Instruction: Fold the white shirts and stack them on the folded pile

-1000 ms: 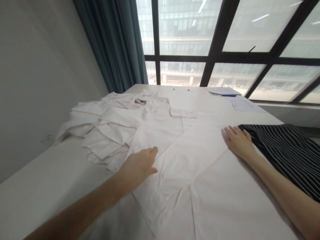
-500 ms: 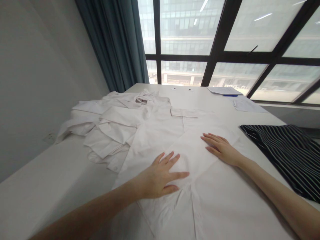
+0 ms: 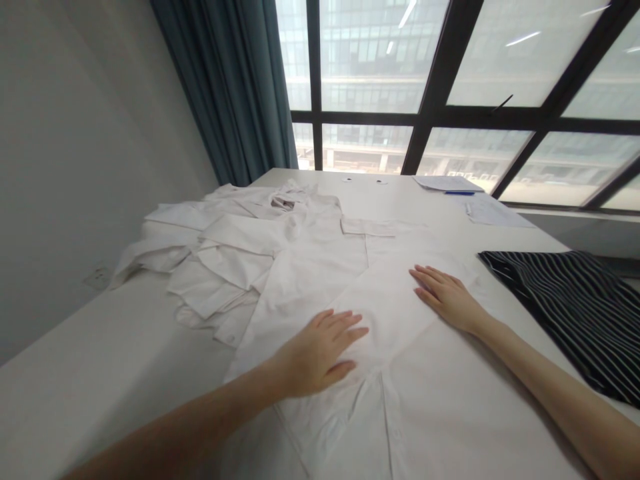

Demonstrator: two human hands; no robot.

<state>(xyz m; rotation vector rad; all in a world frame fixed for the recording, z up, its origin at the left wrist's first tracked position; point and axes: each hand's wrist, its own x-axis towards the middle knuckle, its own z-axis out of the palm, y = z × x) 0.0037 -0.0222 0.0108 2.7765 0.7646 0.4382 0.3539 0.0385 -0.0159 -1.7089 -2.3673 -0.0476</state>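
Teal curtain [image 3: 235,93], grey-white wall [image 3: 75,147] and a dark-framed window [image 3: 430,117] back the smooth white table [image 3: 125,347]. The spread white cotton-look shirt [image 3: 450,400] lies on it, right in front of the person, running off the near edge of view. Left hand [image 3: 317,353] and right hand [image 3: 445,297] are both on it, palms down – grip wide on each, nothing pinched.

Handling, prob.: light, soft, limp; no real stiffness bar the seams, so it'd wrinkle or drag under uneven pressure rather than break. May slide a bit on the smooth tabletop. Best hold = thumb + fingers at outer edges or a doubled seam, both sides at once; mid-panel pinches would just bunch it.

Looks: plain white, matte, mostly flat w/ shallow creases. Diagonal fold lines run from near the hands down to a V, w/ a long vertical slit or seam below it, approx. centre. Narrow folded band [image 3: 367,228] sits at the far side – collar or flap, can't tell, white-on-white is washed out there.

To the left, touching or overlapping it: a rumpled white clothing pile [image 3: 225,247]. Black cloth w/ thin pale stripes [image 3: 575,293] lies apart, R side; loose white papers [image 3: 500,212] + blue pen [image 3: 459,193] at the far R.
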